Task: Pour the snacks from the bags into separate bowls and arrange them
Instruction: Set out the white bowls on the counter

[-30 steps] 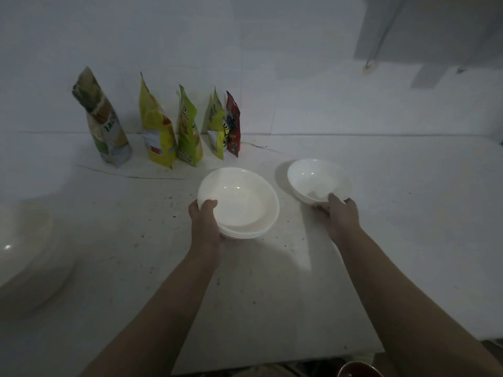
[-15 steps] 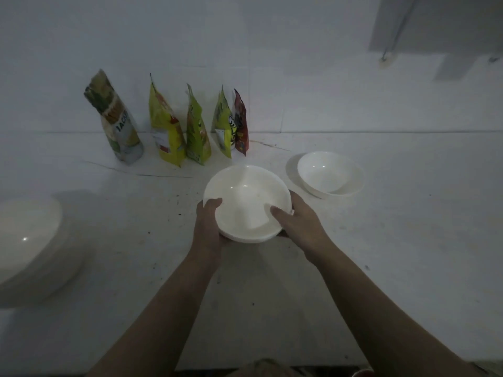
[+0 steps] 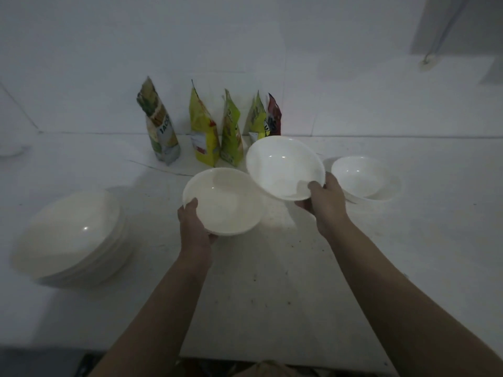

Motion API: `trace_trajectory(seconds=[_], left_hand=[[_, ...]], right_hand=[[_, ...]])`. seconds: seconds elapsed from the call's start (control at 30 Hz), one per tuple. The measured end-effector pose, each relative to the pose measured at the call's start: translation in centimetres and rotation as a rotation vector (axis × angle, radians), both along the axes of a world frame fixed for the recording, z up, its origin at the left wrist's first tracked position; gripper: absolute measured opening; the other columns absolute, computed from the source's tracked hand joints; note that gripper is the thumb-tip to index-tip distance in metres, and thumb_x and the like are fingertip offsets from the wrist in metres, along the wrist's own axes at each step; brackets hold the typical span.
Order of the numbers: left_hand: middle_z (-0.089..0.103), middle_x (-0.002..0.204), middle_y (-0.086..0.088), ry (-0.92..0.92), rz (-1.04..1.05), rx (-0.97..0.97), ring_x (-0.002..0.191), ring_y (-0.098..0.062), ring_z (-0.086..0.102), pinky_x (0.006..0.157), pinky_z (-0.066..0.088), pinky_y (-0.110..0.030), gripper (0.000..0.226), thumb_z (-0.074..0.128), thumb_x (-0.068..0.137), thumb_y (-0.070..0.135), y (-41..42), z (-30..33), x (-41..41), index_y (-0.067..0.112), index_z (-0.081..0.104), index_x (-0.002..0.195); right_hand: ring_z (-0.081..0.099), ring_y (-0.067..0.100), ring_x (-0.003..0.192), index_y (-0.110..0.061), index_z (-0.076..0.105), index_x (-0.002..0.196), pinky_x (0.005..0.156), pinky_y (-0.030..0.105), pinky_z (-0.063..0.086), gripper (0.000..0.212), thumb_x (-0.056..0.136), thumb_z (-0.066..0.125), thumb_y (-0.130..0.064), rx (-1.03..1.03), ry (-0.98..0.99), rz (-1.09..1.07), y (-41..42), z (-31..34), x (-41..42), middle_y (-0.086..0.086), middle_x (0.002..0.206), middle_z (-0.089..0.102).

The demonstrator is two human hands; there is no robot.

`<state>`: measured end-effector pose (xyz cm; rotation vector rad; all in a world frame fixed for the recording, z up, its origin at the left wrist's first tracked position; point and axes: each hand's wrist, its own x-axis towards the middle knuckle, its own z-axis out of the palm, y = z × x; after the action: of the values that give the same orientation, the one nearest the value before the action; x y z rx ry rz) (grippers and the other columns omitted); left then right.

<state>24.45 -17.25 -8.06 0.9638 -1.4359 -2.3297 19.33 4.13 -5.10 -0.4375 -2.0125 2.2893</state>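
My left hand (image 3: 194,227) grips the near-left rim of a white bowl (image 3: 223,204) held just above the counter. My right hand (image 3: 325,198) holds a second white bowl (image 3: 283,165) by its near-right rim, lifted and tilted toward me. A third white bowl (image 3: 363,176) rests on the counter to the right. Several snack bags stand along the back wall: a green-and-white bag (image 3: 160,129), a yellow bag (image 3: 204,131), two green bags (image 3: 231,131) (image 3: 257,119) and a dark red bag (image 3: 274,115), partly hidden behind the lifted bowl.
A stack of larger white bowls (image 3: 73,235) sits at the left of the white counter (image 3: 272,281). The counter's front edge runs along the bottom of the view. A tiled wall (image 3: 245,50) stands behind the bags.
My right hand has lifted the top bowl off the stack held by my left hand and carried it up and to the right. The camera view shifted left, showing more of the large bowl stack.
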Motion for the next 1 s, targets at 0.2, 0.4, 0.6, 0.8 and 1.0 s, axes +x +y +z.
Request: trace_trajectory(seconds=[0.2, 0.4, 0.6, 0.8, 1.0], left_hand=[[0.058, 0.127, -0.008, 0.019, 0.062, 0.164, 0.11, -0.03, 0.057, 0.092, 0.049, -0.046, 0.041, 0.048, 0.094, 0.04, -1.0, -0.1, 1.0, 0.025, 0.046, 0.133], [0.057, 0.127, -0.01, 0.004, -0.007, 0.113, 0.112, -0.032, 0.056, 0.097, 0.048, -0.055, 0.036, 0.05, 0.092, 0.034, -1.8, -0.5, 1.8, 0.026, 0.047, 0.127], [0.056, 0.126, -0.007, 0.053, -0.099, 0.02, 0.11, -0.03, 0.056, 0.09, 0.052, -0.054, 0.037, 0.049, 0.092, 0.026, -0.9, 0.2, 3.1, 0.028, 0.046, 0.129], [0.055, 0.128, -0.001, 0.147, -0.087, -0.132, 0.114, -0.025, 0.055, 0.088, 0.053, -0.053, 0.041, 0.047, 0.088, 0.056, -2.8, 3.6, 3.2, 0.038, 0.046, 0.125], [0.059, 0.116, 0.01, 0.237, 0.029, -0.253, 0.111, -0.017, 0.057, 0.09, 0.052, -0.043, 0.03, 0.042, 0.099, 0.047, -9.1, 6.9, 3.3, 0.034, 0.046, 0.127]], right_hand=[[0.063, 0.037, 0.103, -0.008, 0.036, 0.143, 0.048, 0.024, 0.057, 0.052, 0.093, 0.05, -0.002, -0.189, -0.214, -0.068, -2.9, -3.4, -1.8, 0.018, 0.138, 0.046], [0.074, 0.025, 0.074, -0.013, 0.036, 0.147, 0.066, 0.033, 0.063, 0.049, 0.101, 0.048, -0.025, -0.251, -0.257, -0.122, -4.0, -3.7, -0.1, 0.012, 0.126, 0.055], [0.066, 0.025, 0.098, -0.022, 0.056, 0.121, 0.073, 0.036, 0.06, 0.03, 0.103, 0.04, -0.04, -0.165, -0.198, 0.044, -7.3, -2.4, 6.0, 0.002, 0.117, 0.062], [0.056, 0.019, 0.112, -0.034, 0.045, 0.137, 0.085, 0.043, 0.059, 0.051, 0.092, 0.057, -0.015, 0.31, 0.103, 0.332, -9.7, 0.9, 6.2, -0.023, 0.107, 0.054], [0.056, 0.013, 0.097, -0.033, 0.047, 0.138, 0.075, 0.031, 0.054, 0.055, 0.09, 0.049, -0.005, 0.456, 0.326, 0.269, -15.0, 4.3, 5.6, -0.019, 0.102, 0.055]])
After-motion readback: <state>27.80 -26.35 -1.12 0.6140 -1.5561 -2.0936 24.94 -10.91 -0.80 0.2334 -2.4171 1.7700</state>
